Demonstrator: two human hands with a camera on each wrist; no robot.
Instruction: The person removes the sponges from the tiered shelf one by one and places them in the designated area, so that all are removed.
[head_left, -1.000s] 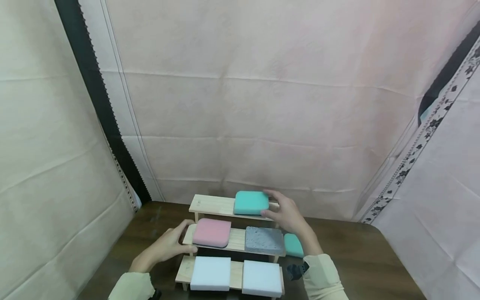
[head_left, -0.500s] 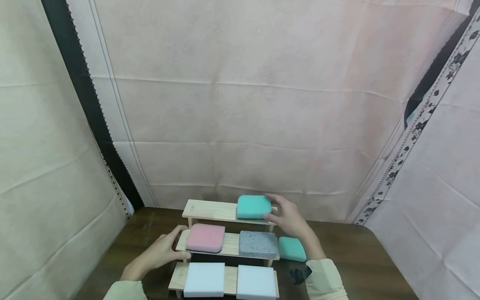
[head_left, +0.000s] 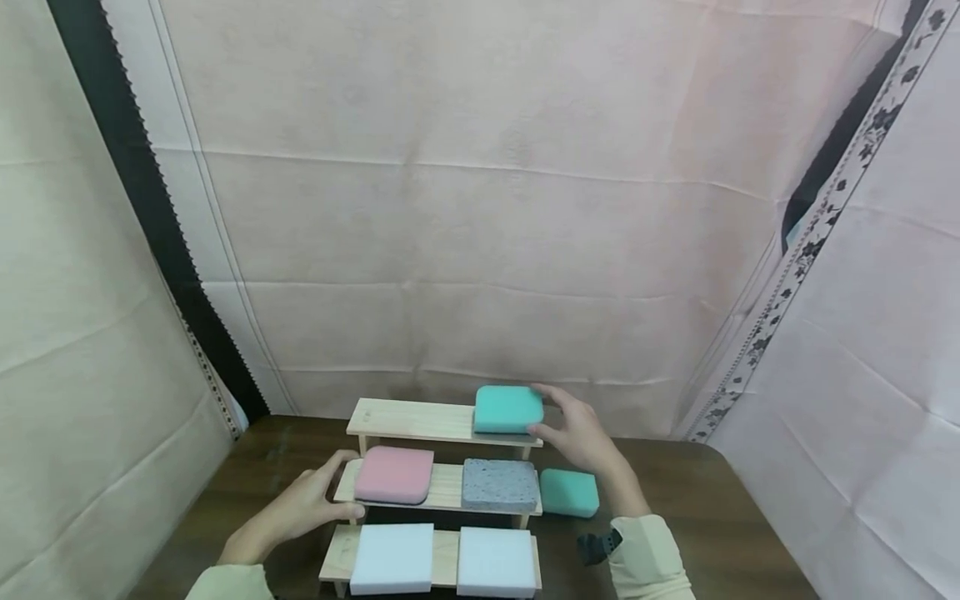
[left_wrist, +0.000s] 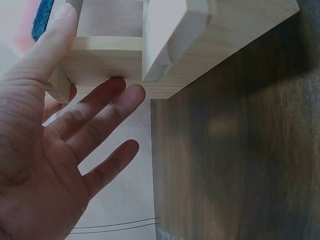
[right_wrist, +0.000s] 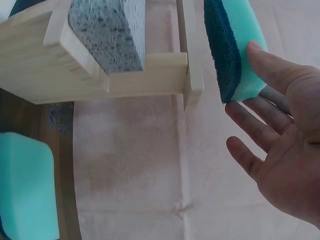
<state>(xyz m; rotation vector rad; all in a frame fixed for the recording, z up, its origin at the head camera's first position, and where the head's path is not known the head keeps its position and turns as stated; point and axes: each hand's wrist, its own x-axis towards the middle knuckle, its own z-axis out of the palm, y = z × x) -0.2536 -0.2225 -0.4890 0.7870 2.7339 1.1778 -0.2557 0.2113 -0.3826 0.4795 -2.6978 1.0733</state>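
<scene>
At the right end of the top tier of a stepped wooden stand [head_left: 408,418], my right hand [head_left: 581,427] pinches a turquoise sponge [head_left: 508,408] between thumb and fingers. In the right wrist view its dark blue scouring side [right_wrist: 223,55] faces the stand with a slight gap. My left hand [head_left: 296,502] grips the left end of the middle tier, thumb at the front edge, index finger behind; the other fingers are loosely spread. Beside it lies a pink sponge [head_left: 395,475]. A grey-blue speckled block [head_left: 499,485] rests on the same tier's right side.
Two white blocks [head_left: 392,559] lie on the lowest tier. Another turquoise sponge [head_left: 568,492] rests on the dark wooden table [head_left: 675,508], right of the stand. A pale cloth [head_left: 450,208] hangs behind, with more cloth at both sides.
The whole scene has shifted left in the head view. Both hands keep their places at the stand and the turquoise sponge, with no clear change of hold.
</scene>
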